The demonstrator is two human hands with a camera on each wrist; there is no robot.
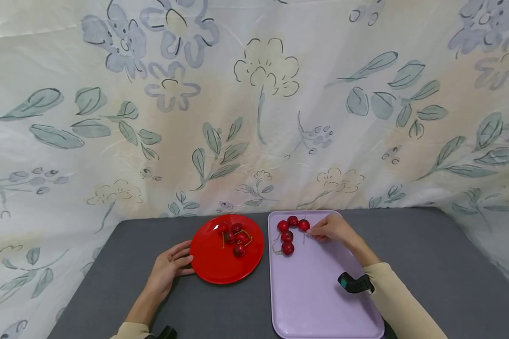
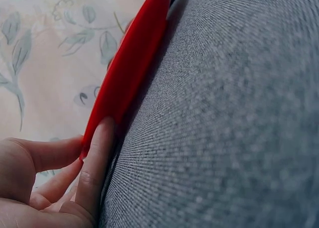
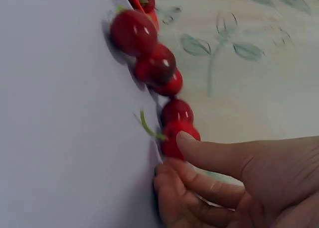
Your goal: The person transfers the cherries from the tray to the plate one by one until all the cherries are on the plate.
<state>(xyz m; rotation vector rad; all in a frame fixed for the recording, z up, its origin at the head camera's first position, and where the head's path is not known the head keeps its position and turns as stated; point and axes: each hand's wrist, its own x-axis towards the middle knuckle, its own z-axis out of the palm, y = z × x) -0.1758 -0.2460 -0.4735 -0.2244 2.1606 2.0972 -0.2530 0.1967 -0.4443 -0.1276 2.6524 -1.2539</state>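
My right hand [image 1: 332, 228] pinches a red cherry [image 1: 304, 225] between thumb and fingertips, low over the upper part of a lilac tray [image 1: 314, 292]. A green stem [image 3: 147, 127] sticks out from that cherry in the right wrist view. Beside it, several other cherries [image 1: 287, 236] form a curved row near the tray's upper left corner. At the left, my left hand [image 1: 167, 266] holds the rim of a round red plate [image 1: 220, 270], thumb above and a finger [image 2: 94, 163] along its underside. Several stemmed cherries [image 1: 239, 250] lie on the plate's upper right half.
Plate and tray stand side by side on a dark grey cloth-covered table [image 1: 424, 263], a narrow gap between them. A pale floral curtain [image 1: 254, 108] hangs right behind the table's far edge. A black wrist camera [image 1: 356, 283] juts over the tray's right side.
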